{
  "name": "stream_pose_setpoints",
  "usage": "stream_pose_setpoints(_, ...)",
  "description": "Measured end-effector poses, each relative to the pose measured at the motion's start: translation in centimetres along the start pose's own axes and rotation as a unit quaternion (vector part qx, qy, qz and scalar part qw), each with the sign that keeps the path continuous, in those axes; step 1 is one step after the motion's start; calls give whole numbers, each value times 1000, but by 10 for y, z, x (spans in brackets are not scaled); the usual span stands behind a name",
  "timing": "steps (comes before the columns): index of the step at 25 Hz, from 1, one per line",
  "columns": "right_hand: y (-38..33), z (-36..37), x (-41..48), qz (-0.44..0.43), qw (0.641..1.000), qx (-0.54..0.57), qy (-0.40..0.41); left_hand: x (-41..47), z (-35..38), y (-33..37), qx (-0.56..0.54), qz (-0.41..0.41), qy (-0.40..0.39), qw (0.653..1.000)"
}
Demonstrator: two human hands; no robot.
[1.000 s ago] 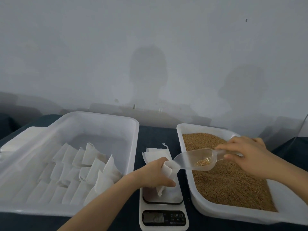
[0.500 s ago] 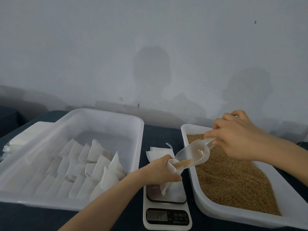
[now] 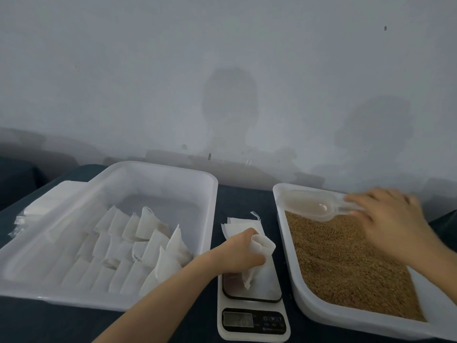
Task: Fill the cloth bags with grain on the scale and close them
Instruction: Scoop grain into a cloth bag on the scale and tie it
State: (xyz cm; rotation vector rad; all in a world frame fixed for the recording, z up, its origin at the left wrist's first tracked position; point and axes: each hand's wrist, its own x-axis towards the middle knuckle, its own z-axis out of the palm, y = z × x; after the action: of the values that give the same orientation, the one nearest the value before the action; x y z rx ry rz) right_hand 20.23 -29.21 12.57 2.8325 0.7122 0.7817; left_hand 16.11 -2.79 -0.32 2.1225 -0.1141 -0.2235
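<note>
Since half a second ago, my right hand [image 3: 390, 219] has carried the clear plastic scoop [image 3: 319, 206] away from the bag's mouth to the far end of the grain tray [image 3: 309, 308]. The scoop now sits low over the brown grain [image 3: 346, 263]. My fingers and thumb pinch its handle, though the hand is blurred. My left hand [image 3: 239, 253] is curled around the neck of a white cloth bag [image 3: 264, 245], whose lower end reaches down to the platform of the white scale [image 3: 257, 288]. The scale's display is too dim to read. Just behind the scale, a small stack of empty bags [image 3: 235, 225] lies on the dark counter [image 3: 244, 196]. To the left, a white tray [image 3: 173, 174] holds rows of filled bags [image 3: 148, 243].
</note>
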Motion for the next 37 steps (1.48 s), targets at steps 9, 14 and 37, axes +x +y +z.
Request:
stream_pose_setpoints(9,20,108,-23,225,941,114,-226,-7,-1,8,46,7,-10,999)
stream_pose_setpoints(14,-21,96,-18,100,983,117,-100,-6,-2,8,46,-5,-12,999)
stream_pose_setpoints(37,-94,82,-4,20,854,509,-107,-17,-20,17,121,24,117,985)
